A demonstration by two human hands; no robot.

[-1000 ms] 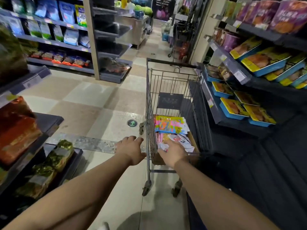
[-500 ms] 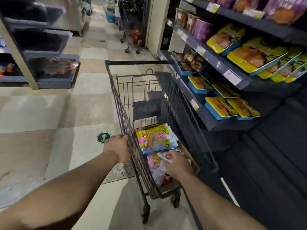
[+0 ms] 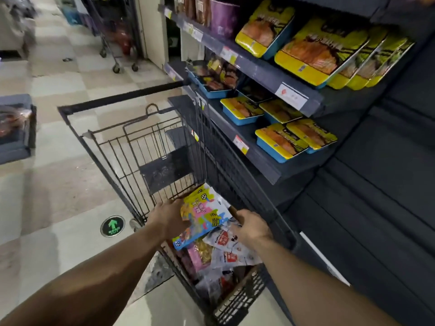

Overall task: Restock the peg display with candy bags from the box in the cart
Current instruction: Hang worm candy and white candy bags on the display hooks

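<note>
Candy bags still fill the brown cardboard box (image 3: 233,211) in the wire cart (image 3: 146,147); left hand (image 3: 168,218) grips a colourful bag (image 3: 203,217), right hand (image 3: 253,228) grips the box edge, no peg display in view.

We stand in a dim store aisle on a pale checkered tile floor (image 3: 58,175) bearing a round green arrow sticker (image 3: 112,226). At our right, dark slanted shelves (image 3: 270,74) carry yellow-and-blue trays (image 3: 280,143). Another cart (image 3: 115,41) waits far down the aisle.
</note>
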